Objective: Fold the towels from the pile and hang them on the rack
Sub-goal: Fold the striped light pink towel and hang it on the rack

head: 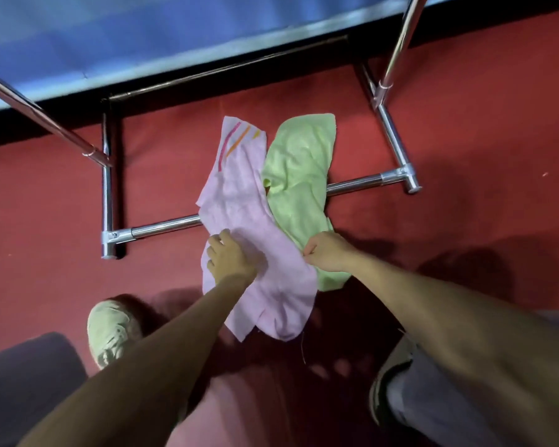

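A pink towel point(239, 201) with pink and orange stripes at its far end hangs over a bar I cannot see, with the rack's chrome base bar point(165, 225) far below on the floor. A light green towel point(299, 175) hangs right beside it, overlapping at the middle. My left hand point(231, 256) grips the pink towel on its near half, fingers curled into the cloth. My right hand point(325, 254) is closed in a fist and pinches the pink towel's right edge, where it meets the green one.
The rack's chrome uprights point(397, 59) rise at left and right from a base on the red carpet point(465, 140). A blue wall panel point(142, 43) runs behind. My shoes point(112, 330) stand on the carpet below the towels.
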Demonstrator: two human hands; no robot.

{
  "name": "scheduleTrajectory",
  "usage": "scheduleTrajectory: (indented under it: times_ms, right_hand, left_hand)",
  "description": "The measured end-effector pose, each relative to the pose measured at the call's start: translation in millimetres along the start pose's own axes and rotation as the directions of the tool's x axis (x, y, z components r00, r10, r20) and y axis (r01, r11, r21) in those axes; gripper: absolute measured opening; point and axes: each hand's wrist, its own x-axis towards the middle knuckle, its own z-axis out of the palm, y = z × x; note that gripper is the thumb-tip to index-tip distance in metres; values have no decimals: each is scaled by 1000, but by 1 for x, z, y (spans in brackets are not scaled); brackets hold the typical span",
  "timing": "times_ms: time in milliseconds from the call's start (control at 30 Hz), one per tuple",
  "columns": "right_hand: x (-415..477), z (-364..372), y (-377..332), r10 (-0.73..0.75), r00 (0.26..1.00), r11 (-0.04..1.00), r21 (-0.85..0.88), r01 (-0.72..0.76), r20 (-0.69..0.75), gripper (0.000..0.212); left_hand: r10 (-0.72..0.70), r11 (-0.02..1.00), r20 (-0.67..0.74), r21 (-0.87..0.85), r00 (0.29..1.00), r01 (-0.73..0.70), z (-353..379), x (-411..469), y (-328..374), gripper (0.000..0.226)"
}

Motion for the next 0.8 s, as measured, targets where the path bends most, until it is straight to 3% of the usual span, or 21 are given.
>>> scheduleTrajectory:
  times_ms: [67,133,267,333,467,567,800]
  right_hand:
    - [3,4,1,-2,999,1000,-11,1,-39,27]
    - [6,5,0,-33,998,997,-75,28,-62,30]
    - [4,3,-6,-52,997,984,-172,42,-51,29]
    - [-1,2,-15,-39,998,979,-201,31,-40,31]
    - [-9,-6,-37,-69,995,978,-201,53,-71,30]
    - [-23,-17,-63,-145,988,986,-92,139,-60,26]
    - [-83,-62,-132,-327,944,944,23,328,-44,28]
  left_hand:
    - [-177,976,53,-122,983,182,6,5,-15,78]
    - [-237,956,82,-158,968,247,11,9,-31,72]
    - [-140,976,92,-155,986,153,11,11,-49,29]
    - [-123,976,106,-165,987,140,5,10,-49,19]
    - [-54,974,211,-206,976,98,-18,8,-40,20]
    - [14,901,288,-420,958,113,-50,4,-34,24]
    - [89,685,206,-723,975,90,-161,-30,7,19]
